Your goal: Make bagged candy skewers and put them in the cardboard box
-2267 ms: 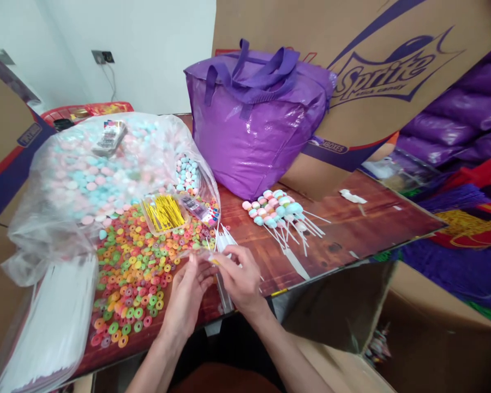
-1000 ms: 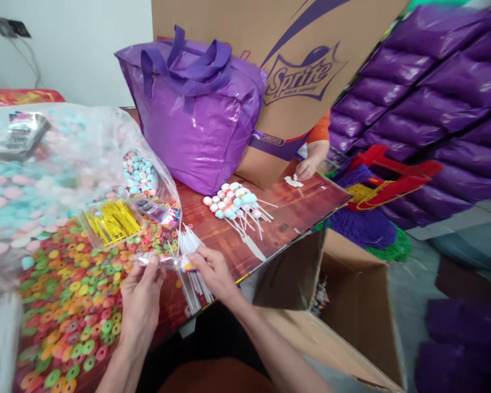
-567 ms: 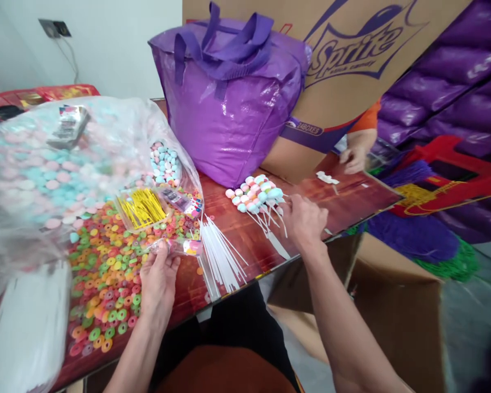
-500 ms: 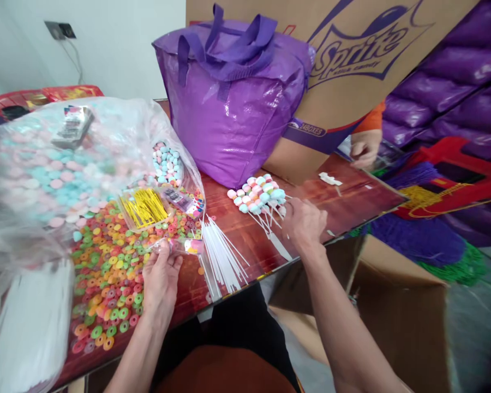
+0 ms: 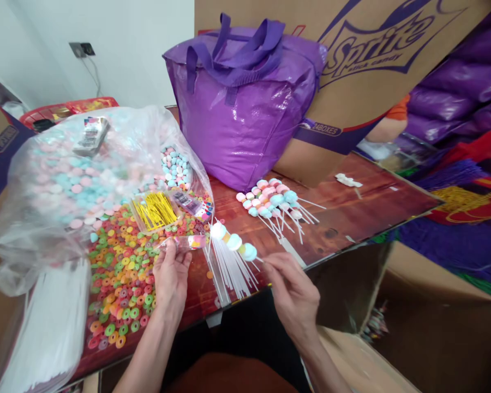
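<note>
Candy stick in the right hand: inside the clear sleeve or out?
Out. The right hand holds the stick bare; the sleeve in the left hand lies beside its tip.

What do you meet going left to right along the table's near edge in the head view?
Stack of white sheets in clear plastic → heap of multicoloured ring sweets → left hand, holding a small clear packet → bundle of white sticks → right hand, pinching a pastel sweet skewer → open brown cardboard box.
</note>
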`<move>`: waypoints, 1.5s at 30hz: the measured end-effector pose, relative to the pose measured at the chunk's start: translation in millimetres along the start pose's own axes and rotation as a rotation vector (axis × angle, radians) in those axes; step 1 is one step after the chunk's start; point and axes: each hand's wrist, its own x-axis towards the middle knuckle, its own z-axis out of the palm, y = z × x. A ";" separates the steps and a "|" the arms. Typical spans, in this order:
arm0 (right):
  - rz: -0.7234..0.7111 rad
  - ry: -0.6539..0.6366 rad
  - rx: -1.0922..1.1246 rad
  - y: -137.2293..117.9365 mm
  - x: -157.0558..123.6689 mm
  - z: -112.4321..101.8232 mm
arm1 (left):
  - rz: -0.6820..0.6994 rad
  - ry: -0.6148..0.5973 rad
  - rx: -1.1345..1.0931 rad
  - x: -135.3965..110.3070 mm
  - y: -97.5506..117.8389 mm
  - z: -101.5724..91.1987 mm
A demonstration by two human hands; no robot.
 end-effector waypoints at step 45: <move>0.234 -0.307 0.095 -5.1 -33.4 22.2 | 0.409 -0.055 0.193 6.3 2.2 -6.5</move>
